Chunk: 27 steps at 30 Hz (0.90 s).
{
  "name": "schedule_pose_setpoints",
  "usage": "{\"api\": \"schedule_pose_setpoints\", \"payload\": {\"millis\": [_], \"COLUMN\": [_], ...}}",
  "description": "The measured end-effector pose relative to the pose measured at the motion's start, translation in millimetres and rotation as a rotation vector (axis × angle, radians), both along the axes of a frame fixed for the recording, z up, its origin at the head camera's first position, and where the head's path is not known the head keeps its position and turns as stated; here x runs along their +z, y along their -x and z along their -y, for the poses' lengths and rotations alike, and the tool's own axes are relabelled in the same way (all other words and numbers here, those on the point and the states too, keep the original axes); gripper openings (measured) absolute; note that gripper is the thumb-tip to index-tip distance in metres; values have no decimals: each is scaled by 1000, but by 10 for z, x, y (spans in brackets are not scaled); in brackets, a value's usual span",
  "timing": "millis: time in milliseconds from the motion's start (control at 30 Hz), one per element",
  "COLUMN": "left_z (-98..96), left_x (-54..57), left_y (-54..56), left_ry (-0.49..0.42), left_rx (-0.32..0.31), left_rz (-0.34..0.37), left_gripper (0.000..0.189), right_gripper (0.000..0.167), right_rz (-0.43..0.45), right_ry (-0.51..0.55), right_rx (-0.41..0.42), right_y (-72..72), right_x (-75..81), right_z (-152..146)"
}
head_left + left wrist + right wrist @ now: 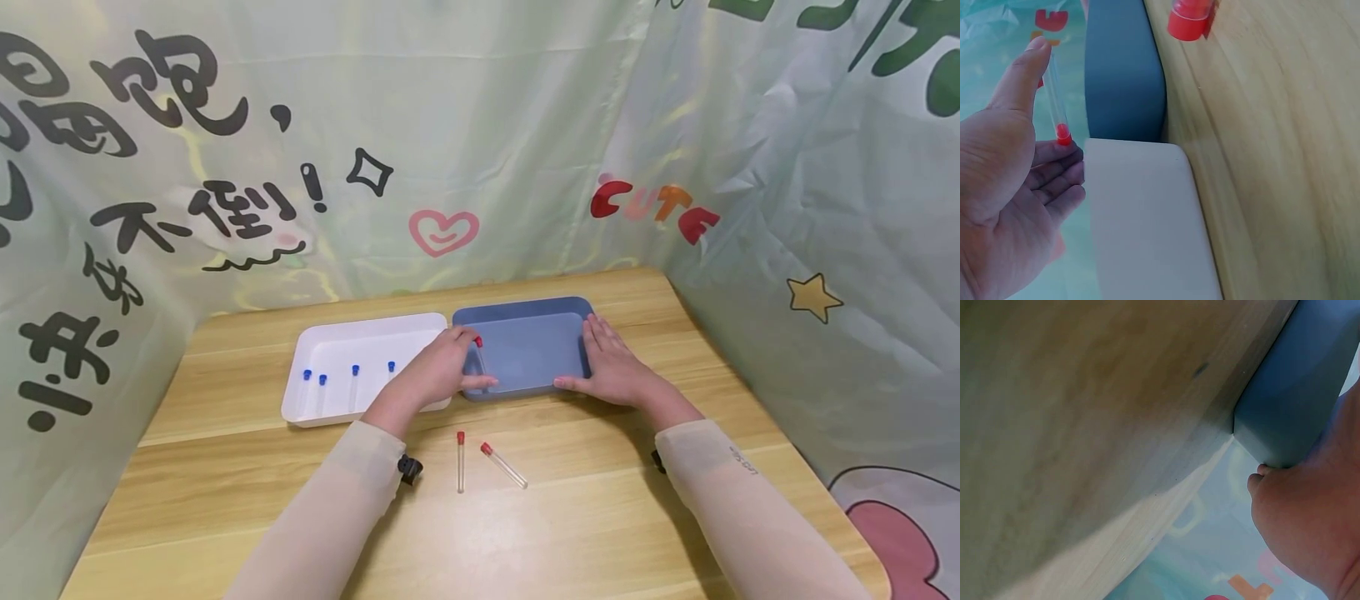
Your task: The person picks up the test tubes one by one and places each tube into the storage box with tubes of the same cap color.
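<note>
In the head view my left hand (442,364) reaches over the left end of the blue tray (532,346). It holds a red-capped clear test tube (1057,97) lengthwise, thumb at the bare end and fingers at the cap, above the rim. My right hand (617,367) rests against the blue tray's right end, fingers straight along that side and thumb by the front edge. Two more red-capped tubes, one upright in the view (461,462) and one slanted (505,465), lie on the table in front.
Left of the blue tray stands a white tray (330,340), touching or nearly touching it, with several blue-capped tubes (355,387) inside. Both sit on a wooden table (585,517). A printed curtain (510,125) hangs behind and along the sides.
</note>
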State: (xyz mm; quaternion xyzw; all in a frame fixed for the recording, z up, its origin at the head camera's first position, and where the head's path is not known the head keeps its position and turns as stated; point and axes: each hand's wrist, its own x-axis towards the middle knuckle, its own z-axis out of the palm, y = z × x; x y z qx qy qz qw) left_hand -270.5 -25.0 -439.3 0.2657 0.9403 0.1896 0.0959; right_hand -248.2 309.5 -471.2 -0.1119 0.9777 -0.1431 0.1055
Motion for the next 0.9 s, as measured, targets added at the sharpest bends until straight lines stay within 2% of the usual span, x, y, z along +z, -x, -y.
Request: {"api": "schedule_pose_setpoints", "payload": {"millis": [333,900], "left_z": [-40,-168], "left_x": [-113,-207], "left_y": [102,225], "left_ry": [16,100], "left_rx": [-17,-96], "left_rz": [-7,-104], "left_gripper": [92,86], "right_gripper": [134,133], "right_rz": [1,-8], "right_ry": [5,-1], "right_rx": [1,-2], "right_y": [-2,-11], "right_x": [3,24], "right_z": [-3,16]}}
